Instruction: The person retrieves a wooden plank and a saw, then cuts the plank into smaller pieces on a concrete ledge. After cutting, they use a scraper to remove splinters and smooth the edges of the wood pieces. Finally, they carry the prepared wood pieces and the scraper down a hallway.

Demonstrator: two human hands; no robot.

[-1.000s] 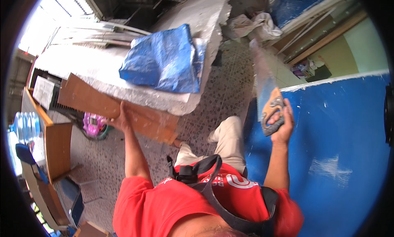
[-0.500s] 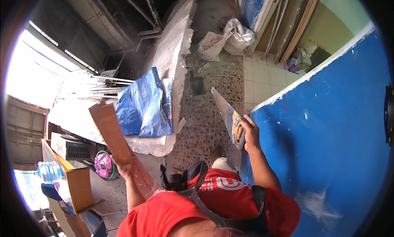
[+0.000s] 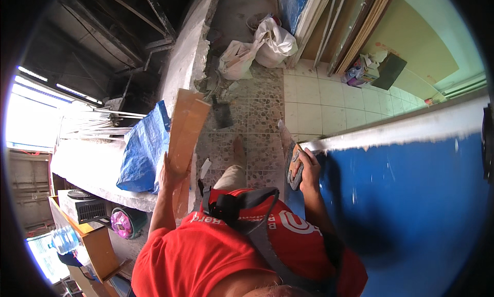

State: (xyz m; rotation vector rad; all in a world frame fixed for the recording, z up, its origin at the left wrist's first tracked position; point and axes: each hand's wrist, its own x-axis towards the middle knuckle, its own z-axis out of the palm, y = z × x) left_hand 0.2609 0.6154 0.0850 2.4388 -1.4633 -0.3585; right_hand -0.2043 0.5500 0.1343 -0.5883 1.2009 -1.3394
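My left hand [image 3: 172, 176] is closed around the edge of a long reddish-brown wooden board [image 3: 189, 123], which looks like two strips side by side. Its far end points up and away from me, beside a crumpled blue tarp [image 3: 141, 150]. The near end runs down next to my body. In my right hand [image 3: 310, 169] is a handsaw [image 3: 295, 166], my fingers wrapped round its handle. The saw's narrow blade points away from me, close to the blue wall's end. Saw and board are well apart.
A rough concrete counter [image 3: 92, 166] lies on the left. Two filled white sacks [image 3: 275, 42] stand ahead on the floor. To the right rises a blue wall [image 3: 401, 194]. A dark flat piece [image 3: 223, 115] lies on the pebble-patterned floor. A water jug [image 3: 64, 240] is at lower left.
The board has swung rightward with my left hand, from over the counter to along its edge. My right hand and the saw shifted slightly left. One leg now shows stepped forward.
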